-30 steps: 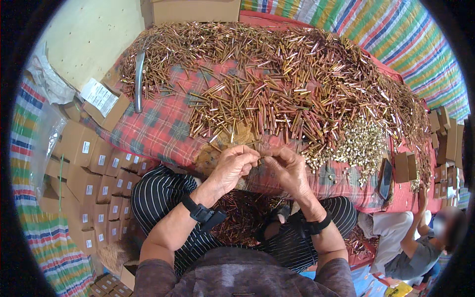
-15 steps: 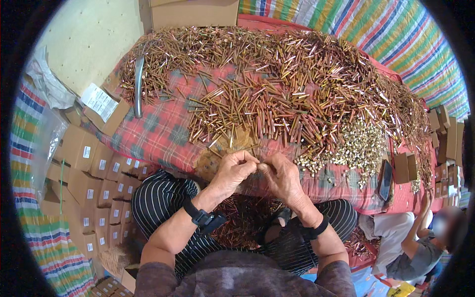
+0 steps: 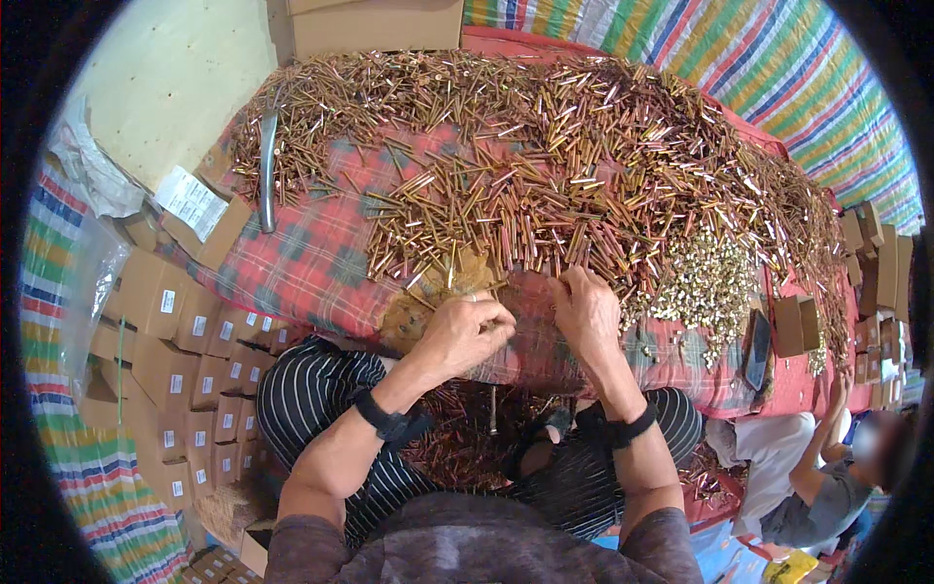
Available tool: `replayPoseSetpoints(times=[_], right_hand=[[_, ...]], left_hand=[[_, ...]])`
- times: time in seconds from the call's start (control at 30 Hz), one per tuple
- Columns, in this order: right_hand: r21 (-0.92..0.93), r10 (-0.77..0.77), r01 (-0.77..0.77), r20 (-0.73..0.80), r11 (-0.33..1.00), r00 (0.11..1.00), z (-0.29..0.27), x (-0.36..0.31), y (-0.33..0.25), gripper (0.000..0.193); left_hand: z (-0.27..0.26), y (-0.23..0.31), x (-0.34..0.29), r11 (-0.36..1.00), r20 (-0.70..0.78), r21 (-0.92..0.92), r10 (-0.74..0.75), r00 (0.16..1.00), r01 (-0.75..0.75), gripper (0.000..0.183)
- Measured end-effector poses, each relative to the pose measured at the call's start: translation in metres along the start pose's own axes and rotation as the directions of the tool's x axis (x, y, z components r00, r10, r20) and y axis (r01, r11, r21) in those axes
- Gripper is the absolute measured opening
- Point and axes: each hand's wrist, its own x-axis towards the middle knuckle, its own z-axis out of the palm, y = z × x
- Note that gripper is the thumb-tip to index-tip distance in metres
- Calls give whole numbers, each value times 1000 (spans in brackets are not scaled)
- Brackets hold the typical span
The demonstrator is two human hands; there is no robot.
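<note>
Holds left hand [image 3: 467, 333] loosely curled at 9 o'clock from right hand [image 3: 590, 313], with right fingers bent and pointing toward 11 o'clock; cannot tell of anything pinched in either. Has coppery rods [image 3: 545, 219] strewn at 12 o'clock on plaid blanket [image 3: 321, 258], small metal pieces [image 3: 705, 277] at 2, one lone rod [image 3: 493, 409] upright at 6, over heap [image 3: 462, 438] between the legs. Looks like releasing one rod, between pieces; seems to call for a fresh fingertip pinch.
</note>
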Motion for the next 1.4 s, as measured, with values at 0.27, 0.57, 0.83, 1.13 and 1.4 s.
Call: replayPoseSetpoints(times=[0.27,0.57,0.83,1.13,1.4], right_hand=[[-101,24,-23,1,995,1000,15,7,10,19],[390,34,-105,185,915,982,-7,-1,-16,51],[584,-33,-240,418,775,908,7,-15,-26,56],[871,265,-334,248,359,932,14,-14,-24,41],[897,289,-440,409,49,866,11,-18,-29,34]], left_hand=[[27,-14,7,915,-170,404,65,983,10,19],[2,-4,-7,465,113,-819,-443,889,336,33],[15,-8,-9,507,225,-756,-393,892,414,29],[16,6,-7,578,88,-756,-377,922,309,26],[16,3,-10,554,109,-772,-368,924,312,25]])
